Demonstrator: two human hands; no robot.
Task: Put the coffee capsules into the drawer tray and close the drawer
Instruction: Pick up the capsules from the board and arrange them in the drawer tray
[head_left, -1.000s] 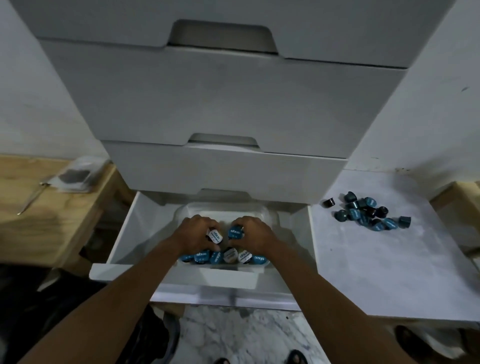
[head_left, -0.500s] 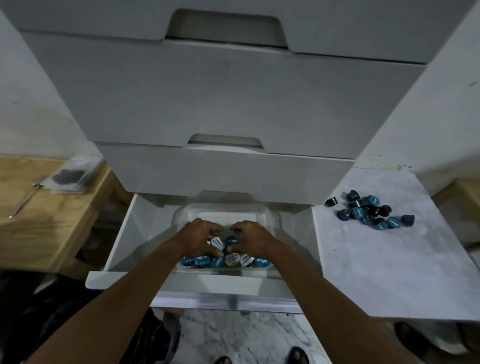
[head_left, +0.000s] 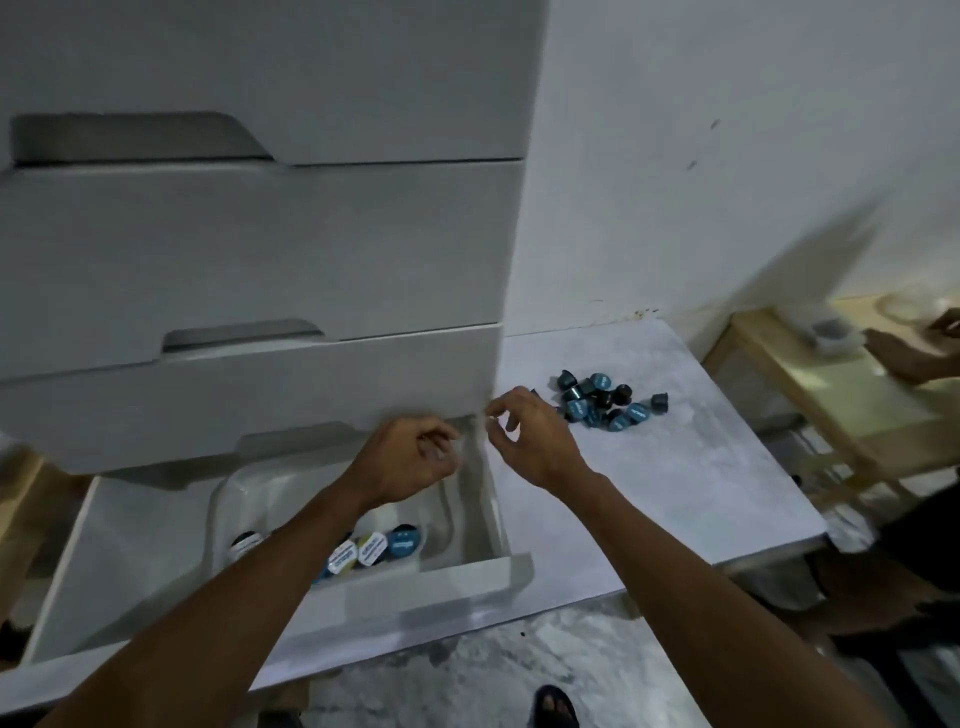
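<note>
Head view. Several foil-lidded coffee capsules (head_left: 363, 552) lie in the white tray (head_left: 224, 514) of the open drawer (head_left: 441, 584). A blue-and-black heap (head_left: 602, 402) waits on the marble counter (head_left: 675, 493), right. The right hand (head_left: 530, 441) is loosely curled and empty beside the heap. The left hand (head_left: 410, 460) is curled above the tray; blur hides any contents.

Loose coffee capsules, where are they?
Head view: the loose coffee capsules lie on the marble counter, right of the drawer, just beyond the right hand.
</note>
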